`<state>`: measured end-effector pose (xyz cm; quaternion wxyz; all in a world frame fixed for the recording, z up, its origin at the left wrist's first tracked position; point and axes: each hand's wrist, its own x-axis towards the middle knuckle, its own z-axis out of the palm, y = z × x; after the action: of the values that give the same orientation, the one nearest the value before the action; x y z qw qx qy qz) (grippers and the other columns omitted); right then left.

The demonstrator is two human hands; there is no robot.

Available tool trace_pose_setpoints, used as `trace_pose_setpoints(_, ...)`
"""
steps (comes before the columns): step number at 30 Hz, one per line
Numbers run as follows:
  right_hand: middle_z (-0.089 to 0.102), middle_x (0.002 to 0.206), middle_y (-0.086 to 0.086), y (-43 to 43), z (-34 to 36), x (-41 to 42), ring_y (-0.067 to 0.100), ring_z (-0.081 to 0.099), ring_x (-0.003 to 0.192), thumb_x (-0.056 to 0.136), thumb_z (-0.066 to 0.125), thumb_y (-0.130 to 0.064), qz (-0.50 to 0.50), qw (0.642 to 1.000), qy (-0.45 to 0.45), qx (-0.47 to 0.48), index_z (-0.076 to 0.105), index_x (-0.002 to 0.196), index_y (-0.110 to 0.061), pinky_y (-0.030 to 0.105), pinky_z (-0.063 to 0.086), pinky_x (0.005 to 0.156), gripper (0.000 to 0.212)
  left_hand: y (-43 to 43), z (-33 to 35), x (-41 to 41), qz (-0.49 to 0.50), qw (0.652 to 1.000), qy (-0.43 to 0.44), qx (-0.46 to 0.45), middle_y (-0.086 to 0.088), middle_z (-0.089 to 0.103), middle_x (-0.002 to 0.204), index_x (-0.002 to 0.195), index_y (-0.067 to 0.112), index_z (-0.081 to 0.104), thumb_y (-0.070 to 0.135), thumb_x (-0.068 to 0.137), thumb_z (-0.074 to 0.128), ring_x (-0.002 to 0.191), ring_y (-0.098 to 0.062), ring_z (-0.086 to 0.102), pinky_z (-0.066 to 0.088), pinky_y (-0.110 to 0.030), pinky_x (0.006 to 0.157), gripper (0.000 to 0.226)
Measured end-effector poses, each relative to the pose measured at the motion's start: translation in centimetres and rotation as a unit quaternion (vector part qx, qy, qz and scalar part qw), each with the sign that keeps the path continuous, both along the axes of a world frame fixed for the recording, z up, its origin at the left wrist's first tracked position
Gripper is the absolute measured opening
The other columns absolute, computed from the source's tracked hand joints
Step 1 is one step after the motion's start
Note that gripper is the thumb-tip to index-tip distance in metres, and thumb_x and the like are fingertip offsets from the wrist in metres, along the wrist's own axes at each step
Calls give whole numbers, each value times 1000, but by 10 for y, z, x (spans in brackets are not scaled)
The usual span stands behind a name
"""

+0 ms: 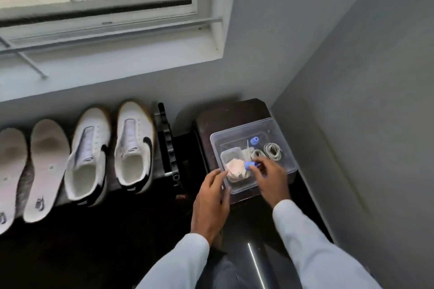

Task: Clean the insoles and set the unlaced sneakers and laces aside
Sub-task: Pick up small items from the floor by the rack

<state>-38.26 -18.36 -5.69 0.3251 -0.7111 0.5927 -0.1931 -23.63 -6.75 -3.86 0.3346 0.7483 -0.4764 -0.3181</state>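
Note:
Two white unlaced sneakers stand side by side against the wall, toes toward it. Two white insoles lie to their left. A clear plastic box on a dark stool holds two coiled laces, a smaller clear tub with pale cloths and a blue-capped item. My left hand rests against the box's near left corner. My right hand reaches into the box and pinches a small blue-capped object.
A dark stool sits in the room corner under the box. A black slotted rack edge stands between the sneakers and the stool. A barred window with a white sill runs above the shoes. Grey walls close the right side.

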Motion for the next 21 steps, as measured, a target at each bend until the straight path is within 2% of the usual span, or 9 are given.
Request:
trace_pose_setpoints(2,69,104,6,-40,-7,-16,17,62,92,90,68,-18,-16,999,31,4,69,107,-12,28,51,83,18,-17,-2,-5,-27,999,-37,17,3,45,147,139,23,50,22,94,61,131,-13,49,47,-25,104,47)
trace_pose_setpoints(5,68,103,9,-88,-20,-31,18,61,89,91,66,-14,-32,998,63,3,69,107,-10,28,51,79,17,-34,-6,-6,-58,994,-88,36,-2,42,150,142,22,47,26,93,62,134,-19,47,49,-29,104,51)
trace_pose_setpoints(10,69,99,13,-133,-46,-32,26,66,89,88,69,-10,-9,992,123,13,68,99,-6,37,57,79,11,-49,-12,0,-74,988,-123,58,-7,43,149,141,20,49,24,92,65,133,-25,48,51,-36,102,52)
trace_pose_setpoints(13,69,99,13,-140,-61,-28,28,67,90,90,67,-11,13,989,145,24,67,98,-4,32,53,76,10,-51,-19,5,-70,986,-139,64,-8,45,147,139,18,50,23,91,66,131,-26,50,53,-34,98,51)
trace_pose_setpoints(16,68,108,16,-140,-69,-20,29,66,98,92,64,-9,14,989,144,28,67,107,-3,29,49,79,17,-52,-25,11,-64,983,-154,75,-7,45,147,139,19,51,22,90,66,133,-25,48,53,-36,98,51)
trace_pose_setpoints(21,68,109,19,-141,-79,-15,33,66,99,92,62,-4,18,989,144,-9,66,110,0,34,53,82,19,-53,-38,23,-60,976,-193,83,-8,43,150,140,19,49,22,93,62,140,-29,40,35,-44,115,49)
